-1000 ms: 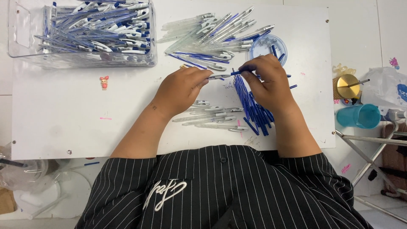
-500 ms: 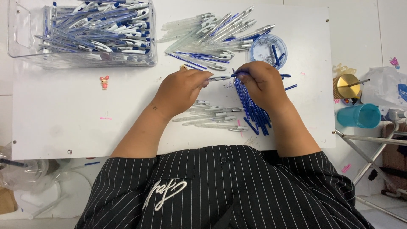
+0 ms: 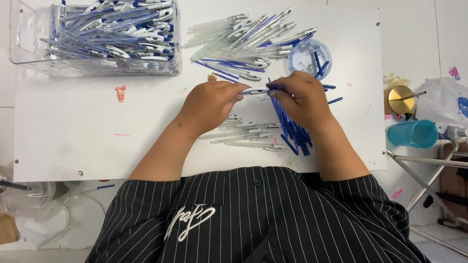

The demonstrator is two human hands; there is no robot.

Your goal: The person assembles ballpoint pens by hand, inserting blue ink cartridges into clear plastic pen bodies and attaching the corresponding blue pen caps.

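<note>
- The white counter (image 3: 73, 131) carries all the work; its left half holds only a small red figure sticker (image 3: 120, 93) and faint marks.
- A clear plastic bin (image 3: 24, 48) at the far left corner is heaped with finished blue-and-white pens (image 3: 112, 34), which suggests much of the assembling is already done.
- A loose pile of clear empty pen barrels (image 3: 243, 36) lies along the far edge, right of the bin; these look like work left to do.
- A bundle of blue ink refills (image 3: 292, 129) lies near the front edge, under the right wrist, also waiting.
- A few clear barrels (image 3: 243, 136) lie in a row near the front edge, between the two forearms.
- A small round clear dish (image 3: 307, 56) of springs and bits sits toward the far right.
- The left hand (image 3: 212, 104) has its grip closed on one end of a single pen (image 3: 256, 91), held level over the counter's middle.
- The right hand (image 3: 300, 100) pinches the other end, fingers together on it.
</note>
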